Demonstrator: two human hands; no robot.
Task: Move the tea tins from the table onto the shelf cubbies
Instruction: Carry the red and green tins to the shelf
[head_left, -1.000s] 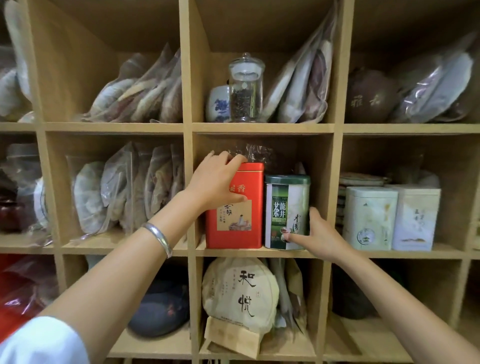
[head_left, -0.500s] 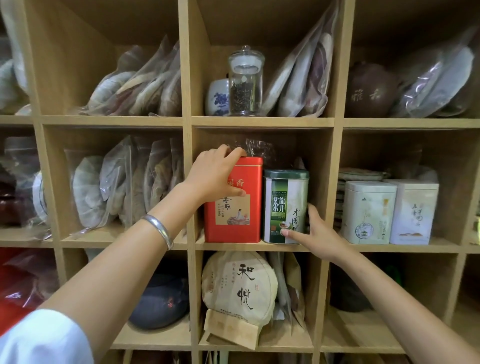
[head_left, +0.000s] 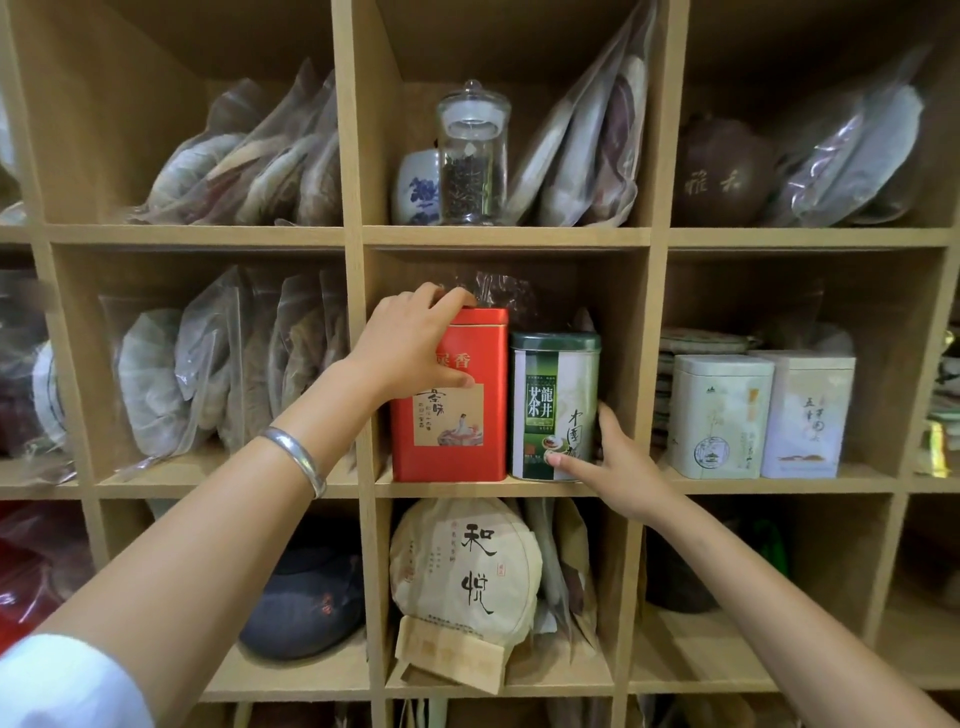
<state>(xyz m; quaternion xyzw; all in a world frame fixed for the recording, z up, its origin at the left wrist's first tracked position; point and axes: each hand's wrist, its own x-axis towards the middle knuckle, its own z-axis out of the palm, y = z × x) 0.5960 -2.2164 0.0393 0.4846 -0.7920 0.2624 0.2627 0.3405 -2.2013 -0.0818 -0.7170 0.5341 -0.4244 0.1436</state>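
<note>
Here, at frame centre, the red tin (head_left: 450, 395) is gripped at its lid by the left hand (head_left: 410, 345), the green tin (head_left: 554, 405) pinched low by the right hand (head_left: 608, 462) — both tins standing on the middle cubby (head_left: 631, 364). Rigid, slick metal is judged light — best held by the sides.

The person's arms are bare from above the elbow down. The left hand (head_left: 410, 338) carries a plain silver bangle (head_left: 296, 457) at the wrist, smooth and rounded, with a dull shine. A white short sleeve (head_left: 62, 680) covers the left upper arm. The right hand (head_left: 618, 467) wears no jewellery, and its nails are short.
</note>
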